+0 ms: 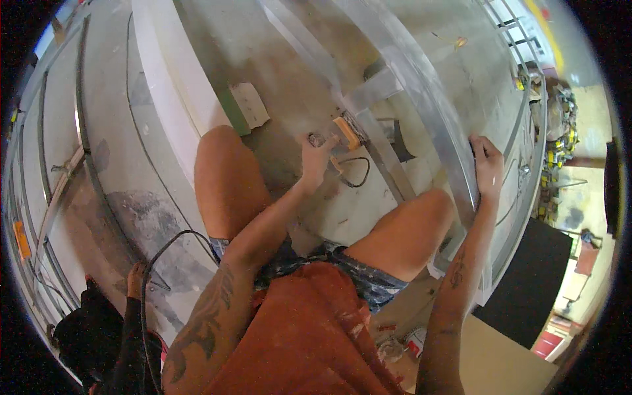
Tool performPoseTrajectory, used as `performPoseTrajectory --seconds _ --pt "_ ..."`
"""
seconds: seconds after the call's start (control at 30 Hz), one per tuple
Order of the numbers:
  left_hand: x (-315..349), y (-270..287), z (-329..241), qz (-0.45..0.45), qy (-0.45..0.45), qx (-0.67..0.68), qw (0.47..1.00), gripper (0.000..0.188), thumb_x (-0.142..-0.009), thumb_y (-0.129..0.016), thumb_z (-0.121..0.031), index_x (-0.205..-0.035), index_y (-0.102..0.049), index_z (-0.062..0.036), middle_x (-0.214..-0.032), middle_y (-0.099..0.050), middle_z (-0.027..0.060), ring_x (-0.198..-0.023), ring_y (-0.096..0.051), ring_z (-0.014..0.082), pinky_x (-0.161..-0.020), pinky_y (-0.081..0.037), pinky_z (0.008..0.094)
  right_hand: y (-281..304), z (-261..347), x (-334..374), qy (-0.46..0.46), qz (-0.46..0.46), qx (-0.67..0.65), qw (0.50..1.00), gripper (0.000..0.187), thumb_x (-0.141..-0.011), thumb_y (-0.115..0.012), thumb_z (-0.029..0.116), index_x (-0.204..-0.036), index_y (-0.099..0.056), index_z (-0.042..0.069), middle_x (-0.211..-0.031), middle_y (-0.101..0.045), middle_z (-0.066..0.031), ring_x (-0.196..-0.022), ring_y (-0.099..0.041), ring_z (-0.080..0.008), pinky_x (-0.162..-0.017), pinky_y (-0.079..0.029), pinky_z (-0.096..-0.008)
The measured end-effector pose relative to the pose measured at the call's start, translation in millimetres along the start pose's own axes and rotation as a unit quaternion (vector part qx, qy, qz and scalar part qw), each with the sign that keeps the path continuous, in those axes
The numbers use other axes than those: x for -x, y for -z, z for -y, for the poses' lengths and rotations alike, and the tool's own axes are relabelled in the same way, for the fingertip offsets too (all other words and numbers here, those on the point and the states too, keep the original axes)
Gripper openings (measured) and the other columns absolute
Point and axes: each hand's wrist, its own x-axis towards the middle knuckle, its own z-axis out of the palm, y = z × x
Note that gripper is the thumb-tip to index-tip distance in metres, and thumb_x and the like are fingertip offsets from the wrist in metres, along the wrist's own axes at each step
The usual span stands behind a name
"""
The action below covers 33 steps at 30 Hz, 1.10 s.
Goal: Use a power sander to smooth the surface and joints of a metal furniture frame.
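My left hand is closed around a greyish, rounded piece between my knees. At its fingertips an orange-and-grey tool stands against a crosspiece of the metal frame; the blur hides its exact kind and how it joins the grey piece. A dark loop of cord or strap hangs beside the tool. My right hand is curled over the outer edge of the frame's long silvery bar, which runs along my right side.
To the left lie a long white panel, a green-and-white piece and a dark cable. Long metal strips curve along the floor. Another person in black is at lower left. A black sheet lies at right.
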Motion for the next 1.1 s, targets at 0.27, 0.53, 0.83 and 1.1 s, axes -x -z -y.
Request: performPoseTrajectory --seconds 0.27,0.53,0.83,1.1 --pt "-4 -2 7 -0.003 -0.09 0.016 0.996 0.06 -0.08 -0.084 -0.026 -0.119 -0.048 0.0001 -0.108 -0.06 0.0129 -0.098 -0.059 0.0197 -0.085 -0.05 0.0342 0 10 2 0.005 -0.001 -0.002 1.0 0.033 -0.099 -0.06 0.031 -0.1 -0.069 -0.001 -0.079 -0.065 -0.0129 -0.075 -0.057 -0.0151 -0.074 -0.046 -0.031" --pt "22 5 -1 -0.022 -0.189 -0.173 0.966 0.061 -0.074 -0.086 -0.023 -0.118 -0.051 0.0012 -0.111 -0.057 0.0162 -0.1 -0.06 0.0273 -0.086 -0.051 0.0399 -4 -2 -1 0.049 -0.03 -0.028 0.998 0.034 -0.097 -0.061 0.031 -0.1 -0.072 -0.001 -0.085 -0.071 -0.0173 -0.077 -0.066 -0.0214 -0.075 -0.049 -0.0341" --pt "68 -18 -76 0.146 -0.344 -0.405 0.834 0.064 -0.072 -0.083 -0.022 -0.129 -0.056 -0.0088 -0.123 -0.055 0.0202 -0.117 -0.055 0.0385 -0.095 -0.05 0.047 1 -2 2 0.001 -0.007 -0.009 1.0 0.036 -0.096 -0.061 0.034 -0.102 -0.072 0.001 -0.087 -0.069 -0.0208 -0.08 -0.066 -0.0296 -0.079 -0.049 -0.0376" --pt "58 -77 -96 0.196 -0.41 -0.495 0.74 0.055 -0.075 -0.073 -0.013 -0.129 -0.059 -0.0137 -0.127 -0.053 0.0154 -0.122 -0.05 0.0381 -0.09 -0.053 0.0507 -1 -14 -2 0.033 -0.011 -0.023 0.999 0.032 -0.096 -0.062 0.03 -0.105 -0.07 0.0 -0.09 -0.068 -0.0191 -0.081 -0.064 -0.0219 -0.079 -0.048 -0.0337"
